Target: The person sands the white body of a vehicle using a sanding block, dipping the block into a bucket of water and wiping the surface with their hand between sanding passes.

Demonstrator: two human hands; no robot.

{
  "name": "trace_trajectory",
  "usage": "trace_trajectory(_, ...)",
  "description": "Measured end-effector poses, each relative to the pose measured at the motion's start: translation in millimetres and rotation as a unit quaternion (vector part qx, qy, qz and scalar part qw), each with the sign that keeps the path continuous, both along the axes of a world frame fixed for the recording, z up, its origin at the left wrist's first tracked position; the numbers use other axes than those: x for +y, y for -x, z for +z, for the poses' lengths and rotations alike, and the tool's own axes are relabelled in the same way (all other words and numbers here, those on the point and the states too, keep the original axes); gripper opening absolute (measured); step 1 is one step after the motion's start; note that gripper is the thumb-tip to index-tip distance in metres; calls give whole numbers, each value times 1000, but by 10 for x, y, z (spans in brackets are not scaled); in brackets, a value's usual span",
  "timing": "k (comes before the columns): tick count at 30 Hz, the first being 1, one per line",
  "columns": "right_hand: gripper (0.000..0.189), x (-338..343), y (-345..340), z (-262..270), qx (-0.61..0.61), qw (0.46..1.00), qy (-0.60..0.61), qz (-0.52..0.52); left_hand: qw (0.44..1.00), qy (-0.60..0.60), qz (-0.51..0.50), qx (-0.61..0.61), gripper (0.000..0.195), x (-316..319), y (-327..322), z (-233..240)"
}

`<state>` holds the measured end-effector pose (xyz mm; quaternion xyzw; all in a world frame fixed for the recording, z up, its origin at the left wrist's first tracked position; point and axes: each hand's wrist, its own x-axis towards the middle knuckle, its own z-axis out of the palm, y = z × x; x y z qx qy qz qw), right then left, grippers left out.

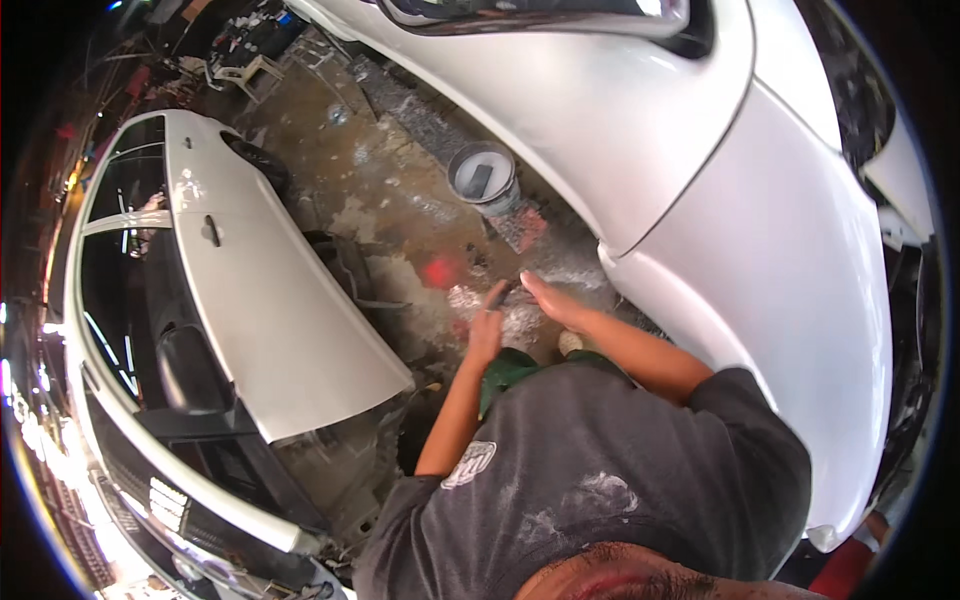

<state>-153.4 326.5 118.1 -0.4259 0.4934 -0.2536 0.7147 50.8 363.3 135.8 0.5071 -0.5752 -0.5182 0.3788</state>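
My left hand (487, 322) is raised in front of my waist, with a small dark object (497, 297) at its fingers, possibly a sanding pad; blur hides its exact kind. Close beside it, my right hand (553, 301) points towards the left hand with its fingers stretched out, and its palm side is not clearly seen. A bucket (484, 176) of cloudy liquid stands on the floor beyond both hands, a flat grey block (481, 181) in it. To my right is the white body panel (675, 285) of a car, not touched by either hand.
Another white car (277, 300) with dark windows and a side mirror (193, 367) is on the left. White residue marks the concrete floor (390, 195). A plastic chair (251, 77) and clutter lie at the far left. Part of a person in red (844, 570) shows at the lower right.
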Motion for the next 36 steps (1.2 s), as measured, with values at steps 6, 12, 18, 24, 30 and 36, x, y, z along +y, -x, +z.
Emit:
trace_trajectory(6,91,-25,703,-240,84,984,-138,-78,969,-114,198,92,39,-1795,-656,-636)
trace_trajectory(12,90,1131,1181,-970,415,879,-143,-187,959,-75,127,-241,39,-3835,-772,-1041)
trace_trajectory(18,83,1764,404,-552,448,794,-315,-263,954,-34,-85,-285,62,-4791,-668,-2023)
trace_trajectory(24,80,1606,-553,-91,429,771,-367,-295,834,-113,-285,-459,74,-5044,-339,-2498)
trace_trajectory(30,76,1082,-780,43,439,771,-373,-273,823,-161,-301,-453,60,-5253,-333,-3330)
trace_trajectory(36,70,484,-1078,-106,385,780,-325,-370,736,-102,-473,-474,37,-5079,-175,-3242)
